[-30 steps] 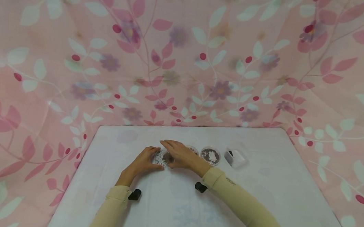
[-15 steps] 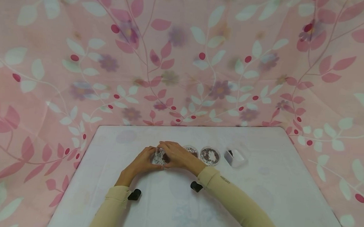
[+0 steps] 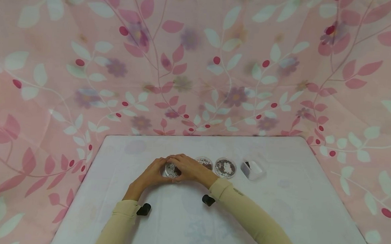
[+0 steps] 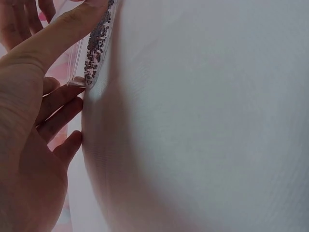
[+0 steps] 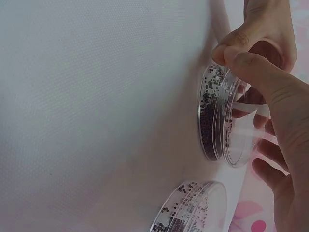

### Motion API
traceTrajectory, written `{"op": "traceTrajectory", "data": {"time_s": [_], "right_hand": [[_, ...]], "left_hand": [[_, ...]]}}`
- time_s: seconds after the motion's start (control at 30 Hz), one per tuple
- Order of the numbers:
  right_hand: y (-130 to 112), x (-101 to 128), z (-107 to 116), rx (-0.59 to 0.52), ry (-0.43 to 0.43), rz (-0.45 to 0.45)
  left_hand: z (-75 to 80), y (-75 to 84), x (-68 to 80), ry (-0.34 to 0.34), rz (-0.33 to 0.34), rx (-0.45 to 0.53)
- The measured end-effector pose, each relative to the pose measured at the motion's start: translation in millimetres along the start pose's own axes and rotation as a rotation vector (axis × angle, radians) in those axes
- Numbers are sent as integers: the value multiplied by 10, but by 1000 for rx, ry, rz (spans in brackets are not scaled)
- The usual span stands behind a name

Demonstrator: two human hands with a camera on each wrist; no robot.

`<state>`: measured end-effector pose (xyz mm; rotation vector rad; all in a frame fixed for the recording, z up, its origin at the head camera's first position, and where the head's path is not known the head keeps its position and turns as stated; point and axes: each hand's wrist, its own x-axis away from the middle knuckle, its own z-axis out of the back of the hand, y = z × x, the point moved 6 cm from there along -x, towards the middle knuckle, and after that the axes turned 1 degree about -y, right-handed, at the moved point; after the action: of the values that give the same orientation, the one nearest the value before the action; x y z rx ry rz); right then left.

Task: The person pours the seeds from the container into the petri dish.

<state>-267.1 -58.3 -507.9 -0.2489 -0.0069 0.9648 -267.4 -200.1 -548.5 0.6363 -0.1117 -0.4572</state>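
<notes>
A round clear petri dish (image 3: 172,171) with dark and white grains sits on the white table between both hands. My left hand (image 3: 152,174) holds its left side; in the left wrist view the thumb lies along the near side of the dish (image 4: 99,53). My right hand (image 3: 191,169) grips the clear lid (image 5: 235,152) from the right, thumb in front and fingers behind. In the right wrist view the lid lies over the dish (image 5: 207,116), with the two thumbs meeting at its near edge. My right hand hides part of the dish in the head view.
Two more petri dishes with dark and white grains, one partly behind my right hand (image 3: 204,162) and another (image 3: 225,167), stand in a row to the right. Beyond them is a clear plastic box (image 3: 253,170). A pink floral cloth (image 3: 198,63) hangs behind the table.
My right hand has moved slightly left, bringing the lid from a tilt down over the dish. The thumbs are now closer together. My left hand has stayed almost in place.
</notes>
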Motion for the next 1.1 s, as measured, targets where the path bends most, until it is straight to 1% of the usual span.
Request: {"op": "traceTrajectory", "data": {"time_s": [0.1,0.23,0.33,0.6,0.87,1.1], "right_hand": [[-1,9,-5,10,-4,13],[8,0,-18,14,-19,11],[11,-16,-28,27,-31,7],[-4,-66,-55,26,-34,32],[20,-72,-88,8,-62,5],[14,-76,-94,-11,-93,-9]], "left_hand": [[6,4,6,-8,-5,0],[13,-28,22,-20,20,12],[17,-56,32,-24,29,3],[32,-94,34,-25,37,-3],[10,-124,5,-35,46,-10],[17,-115,6,-34,50,3]]}}
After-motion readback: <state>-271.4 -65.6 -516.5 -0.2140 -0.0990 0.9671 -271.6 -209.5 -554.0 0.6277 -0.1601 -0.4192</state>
